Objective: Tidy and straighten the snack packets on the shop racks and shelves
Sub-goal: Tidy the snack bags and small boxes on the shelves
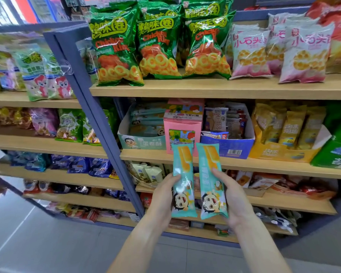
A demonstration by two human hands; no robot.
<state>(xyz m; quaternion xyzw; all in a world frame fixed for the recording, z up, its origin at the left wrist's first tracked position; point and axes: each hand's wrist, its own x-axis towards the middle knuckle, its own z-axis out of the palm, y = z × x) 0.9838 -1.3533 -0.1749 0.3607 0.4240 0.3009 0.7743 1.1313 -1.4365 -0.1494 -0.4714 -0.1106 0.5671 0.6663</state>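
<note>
I hold two long teal egg-roll snack packets upright in front of the shelves. My left hand (163,194) grips the left packet (182,180) from its left side, thumb on the front. My right hand (233,196) grips the right packet (211,180) from its right side. Both packets show a cartoon child at the bottom and stand side by side, a small gap between them. Behind them, on the second shelf, sits the matching open teal display box (144,133) with more of the same packets lying inside.
Next to the teal box stand a pink carton (182,129), a blue box of sachets (227,142) and a yellow display box (283,152). Green chicken-ring bags (116,48) and pink-white puff bags (248,52) fill the top shelf. A blue upright post (98,123) divides the racks.
</note>
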